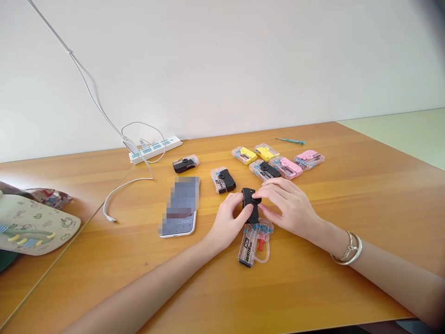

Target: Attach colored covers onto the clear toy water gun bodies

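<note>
A small folding water gun lies unfolded at the middle of the table, its clear handle marked "MINI WATER GUN" and its red trigger showing. My left hand grips the black upper part from the left, thumb across its face. From the right, my right hand pinches the same black part near its round pivot, fingers bent. Just beyond my hands sits a folded black-and-clear water gun. Close behind my right hand is another black one.
Pink water guns and yellow water guns lie behind, with a teal screwdriver farther back. A phone rests left of my hands. A power strip with white cables stands by the wall. A patterned item is at far left.
</note>
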Demonstrator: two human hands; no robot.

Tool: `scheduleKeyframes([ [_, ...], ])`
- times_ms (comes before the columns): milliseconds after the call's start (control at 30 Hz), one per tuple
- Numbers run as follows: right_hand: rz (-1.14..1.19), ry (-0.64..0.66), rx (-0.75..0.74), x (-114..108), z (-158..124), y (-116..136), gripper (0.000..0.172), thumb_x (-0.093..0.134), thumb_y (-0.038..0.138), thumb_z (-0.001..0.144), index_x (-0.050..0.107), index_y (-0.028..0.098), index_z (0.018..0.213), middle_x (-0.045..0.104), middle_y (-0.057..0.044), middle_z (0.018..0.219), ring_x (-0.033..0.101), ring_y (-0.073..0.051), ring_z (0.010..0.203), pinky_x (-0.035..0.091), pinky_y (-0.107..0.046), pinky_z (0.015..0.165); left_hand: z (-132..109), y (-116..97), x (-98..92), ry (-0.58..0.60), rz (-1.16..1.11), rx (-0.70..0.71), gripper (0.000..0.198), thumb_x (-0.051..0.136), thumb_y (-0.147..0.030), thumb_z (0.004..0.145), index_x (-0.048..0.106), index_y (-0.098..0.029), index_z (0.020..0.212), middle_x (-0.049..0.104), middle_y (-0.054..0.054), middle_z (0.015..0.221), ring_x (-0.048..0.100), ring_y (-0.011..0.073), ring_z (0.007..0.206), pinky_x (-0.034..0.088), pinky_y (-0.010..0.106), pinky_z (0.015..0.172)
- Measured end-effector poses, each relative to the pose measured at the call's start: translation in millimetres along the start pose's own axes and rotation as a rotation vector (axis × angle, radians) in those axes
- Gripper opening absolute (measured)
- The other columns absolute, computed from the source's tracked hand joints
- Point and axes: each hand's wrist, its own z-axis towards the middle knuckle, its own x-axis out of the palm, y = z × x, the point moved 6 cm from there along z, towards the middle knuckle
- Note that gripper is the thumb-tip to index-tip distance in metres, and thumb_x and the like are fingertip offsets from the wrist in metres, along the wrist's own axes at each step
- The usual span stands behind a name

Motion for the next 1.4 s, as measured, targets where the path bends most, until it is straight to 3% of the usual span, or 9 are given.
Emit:
scheduleKeyframes([
  [200, -0.151, 0.039, 0.061, 0, 5, 5, 0.009, 0.052, 0.02, 0.079, 0.055, 0.016, 0.087, 0.064, -0.007, 0.086, 0.056, -0.02, 0.085, 0.044, -0.033, 0.075, -1, 5, 1.1, -0.021, 0.015, -0.036, 0.019, 0.044, -0.024, 0.085, 0.061, -0.019, 0.091, 0.065, 0.003, 0.088, 0.056, 0.0199, 0.084, 0.043, 0.029, 0.077],
  [433, -0.462, 0.219, -0.008, 11, 12, 20, 0.012, 0.046, 0.017, 0.08, 0.057, 0.015, 0.08, 0.062, -0.008, 0.076, 0.052, -0.026, 0.09, 0.032, -0.042, 0.093, 1, 7, -0.6, -0.059, 0.062, -0.032, 0.017, 0.043, -0.024, 0.084, 0.056, -0.018, 0.077, 0.061, 0.002, 0.077, 0.052, 0.0174, 0.076, 0.041, 0.027, 0.07],
  [667, -0.503, 0.248, -0.114, 19, 13, 25, 0.012, 0.047, 0.013, 0.076, 0.056, 0.016, 0.07, 0.055, -0.005, 0.062, 0.047, -0.02, 0.068, 0.034, -0.038, 0.084, 1, 6, -0.6, -0.048, 0.131, -0.052, 0.022, 0.042, -0.025, 0.081, 0.049, -0.018, 0.062, 0.05, -0.001, 0.062, 0.044, 0.0145, 0.063, 0.036, 0.025, 0.061],
  [800, -0.523, 0.263, -0.16, 26, 14, 24, 0.014, 0.044, 0.015, 0.079, 0.055, 0.016, 0.071, 0.055, -0.007, 0.062, 0.045, -0.021, 0.063, 0.035, -0.036, 0.068, 1, 8, -1.5, -0.057, 0.112, -0.075, 0.024, 0.04, -0.025, 0.082, 0.049, -0.017, 0.062, 0.05, -0.001, 0.062, 0.044, 0.0138, 0.062, 0.036, 0.023, 0.058],
  [1000, -0.472, 0.245, -0.126, 28, 18, 16, 0.014, 0.046, 0.014, 0.079, 0.053, 0.018, 0.067, 0.056, -0.005, 0.059, 0.048, -0.02, 0.059, 0.031, -0.032, 0.057, 2, 8, -2.8, -0.055, 0.109, -0.089, 0.023, 0.041, -0.024, 0.082, 0.054, -0.016, 0.065, 0.054, -0.001, 0.063, 0.048, 0.0142, 0.063, 0.039, 0.024, 0.058],
  [1200, -0.236, 0.14, 0.072, 12, 19, -2, 0.022, 0.04, 0.01, 0.079, 0.051, 0.019, 0.063, 0.056, 0.0, 0.054, 0.048, -0.014, 0.051, 0.028, -0.027, 0.049, 0, 7, -3.1, -0.049, 0.031, -0.093, 0.024, 0.041, -0.026, 0.086, 0.062, -0.017, 0.079, 0.064, 0.003, 0.079, 0.055, 0.0181, 0.077, 0.044, 0.027, 0.07],
  [1400, -0.122, 0.163, 0.179, 13, 3, -26, 0.017, 0.045, 0.016, 0.086, 0.062, 0.02, 0.083, 0.066, -0.001, 0.073, 0.058, -0.015, 0.07, 0.034, -0.026, 0.053, 0, 10, -4.6, -0.077, -0.05, -0.106, 0.023, 0.045, -0.026, 0.087, 0.066, -0.018, 0.088, 0.068, 0.004, 0.089, 0.058, 0.0202, 0.089, 0.045, 0.03, 0.081],
])
